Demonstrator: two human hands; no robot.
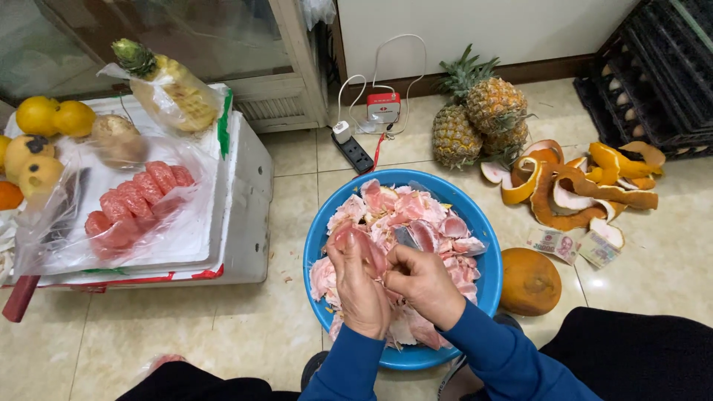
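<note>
Mid-peel: L hand & R hand both clamped on pomelo segment over basin – peeled segments bagged, whole pomelo left.

both hands over blue basin, left hand holding pink pomelo segment, right hand peeling.

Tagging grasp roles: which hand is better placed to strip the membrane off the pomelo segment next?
Probably right. The left hand is wrapped around the pink pomelo segment, holding it over the blue basin. The right hand has its fingertips pinched at the segment's edge, free to pull.
</note>
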